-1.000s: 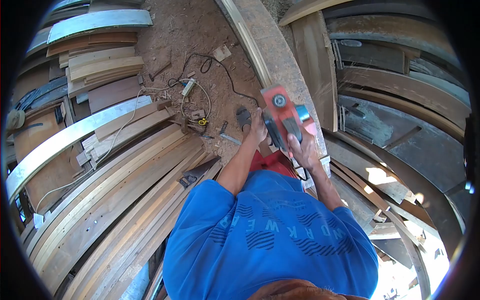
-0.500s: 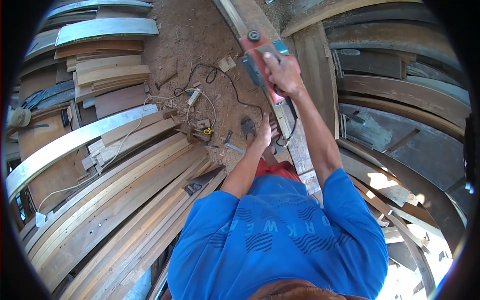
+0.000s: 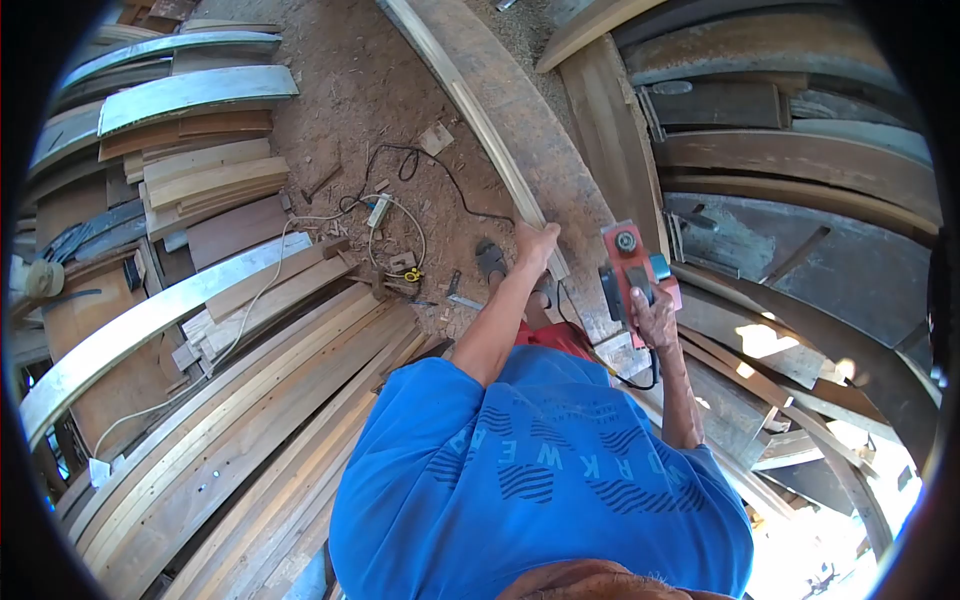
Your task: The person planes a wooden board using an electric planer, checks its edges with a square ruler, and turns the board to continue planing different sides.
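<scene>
My right hand (image 3: 655, 318) grips the handle of a red electric planer (image 3: 627, 270), held to the right of the workbench with its black cord hanging below. A long, narrow strip of wood (image 3: 470, 108) runs along the left edge of the thick, worn bench plank (image 3: 545, 150). Around the near end of that strip my left hand (image 3: 537, 245) is closed, thumb side up. Its fingertips are partly hidden.
Stacked boards (image 3: 260, 430) fill the left side, and more planks (image 3: 780, 160) lean at the right. On the dirt floor are a power strip (image 3: 379, 210), a hammer (image 3: 322, 180), a square (image 3: 462, 300), yellow-handled scissors or pliers (image 3: 413, 274) and the black cord (image 3: 462, 190).
My right hand has lifted the planer off the wood strip and brought it right and nearer my body. My left hand, open before, has closed on the strip's near end.
</scene>
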The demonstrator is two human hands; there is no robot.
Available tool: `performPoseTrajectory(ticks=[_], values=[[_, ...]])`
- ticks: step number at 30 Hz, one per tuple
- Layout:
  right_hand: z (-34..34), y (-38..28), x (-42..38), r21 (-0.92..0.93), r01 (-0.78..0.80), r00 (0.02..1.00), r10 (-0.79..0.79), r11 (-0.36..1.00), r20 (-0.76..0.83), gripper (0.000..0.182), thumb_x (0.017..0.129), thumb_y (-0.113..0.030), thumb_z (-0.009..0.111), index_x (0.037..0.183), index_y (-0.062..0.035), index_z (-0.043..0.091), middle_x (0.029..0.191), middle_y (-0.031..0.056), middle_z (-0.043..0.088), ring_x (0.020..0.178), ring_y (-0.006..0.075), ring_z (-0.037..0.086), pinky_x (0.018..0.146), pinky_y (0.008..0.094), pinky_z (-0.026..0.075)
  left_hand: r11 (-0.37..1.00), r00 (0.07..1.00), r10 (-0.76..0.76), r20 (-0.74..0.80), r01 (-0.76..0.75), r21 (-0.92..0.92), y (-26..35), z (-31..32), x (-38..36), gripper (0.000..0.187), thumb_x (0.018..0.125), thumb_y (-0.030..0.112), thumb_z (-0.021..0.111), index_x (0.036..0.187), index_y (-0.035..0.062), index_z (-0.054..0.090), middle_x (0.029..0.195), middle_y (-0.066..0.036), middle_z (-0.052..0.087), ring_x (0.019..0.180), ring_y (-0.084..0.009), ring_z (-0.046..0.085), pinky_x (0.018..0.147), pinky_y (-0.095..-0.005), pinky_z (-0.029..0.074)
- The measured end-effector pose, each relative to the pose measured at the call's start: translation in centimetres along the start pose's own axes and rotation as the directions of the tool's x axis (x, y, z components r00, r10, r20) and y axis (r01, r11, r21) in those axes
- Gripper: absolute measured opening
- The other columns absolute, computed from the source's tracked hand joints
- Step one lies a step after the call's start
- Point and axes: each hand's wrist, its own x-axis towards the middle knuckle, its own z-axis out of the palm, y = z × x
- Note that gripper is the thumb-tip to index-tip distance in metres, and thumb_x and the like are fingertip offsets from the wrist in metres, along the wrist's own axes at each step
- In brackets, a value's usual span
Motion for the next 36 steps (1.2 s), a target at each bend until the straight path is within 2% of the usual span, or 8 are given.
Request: performPoseTrajectory(ticks=[3, 7, 16, 20, 23, 24, 27, 36], values=[[-0.4, 4.4, -2.4, 0.034, -0.08, 0.997, 0.079, 0.996, 0.026, 0.046, 0.099, -0.046, 0.06, 0.085, -0.0018, 0.06, 0.061, 0.0027, 0.057, 0.051, 0.012, 0.055, 0.048, 0.0305, 0.046, 0.979, 0.995, 0.051, 0.085, -0.033, -0.203, 0.3, -2.6, -1.2, 0.052, 0.072, 0.0, 0.072, 0.121, -0.0053, 0.054, 0.103, -0.013, 0.067, 0.087, -0.0247, 0.069, 0.075, -0.0404, 0.056], [0.1, 10.9, -5.1, 0.06, -0.168, 0.986, 0.168, 0.984, -0.003, 0.045, 0.097, -0.045, 0.062, 0.088, -0.0008, 0.064, 0.06, 0.0041, 0.059, 0.052, 0.0135, 0.057, 0.051, 0.0324, 0.047, 0.793, 0.873, 0.197, 0.447, 0.126, -0.596, 2.5, -7.5, -5.1, 0.065, 0.07, 0.006, 0.069, 0.131, -0.0015, 0.051, 0.114, -0.012, 0.063, 0.106, -0.0281, 0.065, 0.092, -0.0439, 0.056], [0.2, 13.1, -5.6, 0.121, -0.157, 0.987, 0.149, 0.98, 0.066, 0.046, 0.097, -0.046, 0.062, 0.085, -0.0016, 0.066, 0.061, 0.0038, 0.061, 0.055, 0.015, 0.059, 0.053, 0.0335, 0.047, 0.765, 0.8, 0.198, 0.567, 0.235, -0.599, 9.4, -10.4, -16.1, 0.084, 0.068, 0.019, 0.072, 0.143, -0.0019, 0.041, 0.126, -0.018, 0.06, 0.116, -0.0353, 0.062, 0.101, -0.0513, 0.052], [-1.1, 8.2, -5.6, -0.214, -0.13, 0.989, 0.142, 0.968, 0.041, 0.045, 0.094, -0.049, 0.063, 0.1, -0.0047, 0.069, 0.082, 0.0167, 0.071, 0.081, 0.0308, 0.07, 0.075, 0.0436, 0.054, 0.754, 0.772, 0.171, 0.612, 0.298, -0.586, 9.8, -10.4, -18.8, 0.083, 0.069, 0.019, 0.07, 0.143, -0.0032, 0.042, 0.128, -0.018, 0.061, 0.118, -0.0348, 0.062, 0.103, -0.051, 0.051], [-1.6, 3.9, -3.5, -0.694, -0.12, 0.993, 0.089, 0.71, -0.08, 0.049, 0.09, -0.048, 0.065, 0.116, -0.0068, 0.066, 0.102, 0.0219, 0.072, 0.099, 0.0409, 0.069, 0.087, 0.0497, 0.053, 0.769, 0.758, 0.079, 0.648, 0.368, -0.524, 8.2, -11.2, -19.9, 0.08, 0.07, 0.018, 0.068, 0.144, -0.0022, 0.043, 0.128, -0.018, 0.062, 0.118, -0.0338, 0.062, 0.105, -0.0508, 0.05], [-2.2, 0.8, -2.5, -0.535, -0.147, 0.986, 0.167, 0.832, -0.012, 0.057, 0.087, -0.048, 0.068, 0.126, -0.0069, 0.061, 0.115, 0.0243, 0.069, 0.109, 0.0468, 0.063, 0.092, 0.0533, 0.051, 0.744, 0.751, 0.13, 0.647, 0.357, -0.565, 7.6, -11.0, -20.0, 0.08, 0.07, 0.016, 0.068, 0.144, -0.0011, 0.043, 0.129, -0.017, 0.062, 0.119, -0.0338, 0.062, 0.105, -0.0511, 0.05], [-0.4, -3.3, -0.6, -0.032, 0.123, 0.965, -0.112, 0.992, 0.235, 0.052, 0.097, -0.041, 0.06, 0.133, -0.0025, 0.058, 0.118, 0.0208, 0.068, 0.11, 0.0325, 0.066, 0.094, 0.0434, 0.051, 0.727, 0.754, 0.174, 0.633, 0.335, -0.599, 6.6, -10.4, -21.5, 0.082, 0.069, 0.013, 0.067, 0.146, 0.0011, 0.042, 0.13, -0.017, 0.061, 0.12, -0.0343, 0.061, 0.105, -0.0519, 0.049], [5.8, -10.5, -1.6, 0.373, -0.08, 0.906, -0.089, 0.924, 0.414, 0.051, 0.102, -0.03, 0.056, 0.136, 0.0075, 0.052, 0.118, 0.0183, 0.066, 0.103, 0.0215, 0.064, 0.089, 0.0349, 0.052, 0.666, 0.697, 0.208, 0.687, 0.413, -0.621, 5.9, -10.1, -21.8, 0.082, 0.071, 0.013, 0.067, 0.146, -0.0016, 0.039, 0.136, -0.019, 0.056, 0.125, -0.0341, 0.058, 0.107, -0.0524, 0.048]])
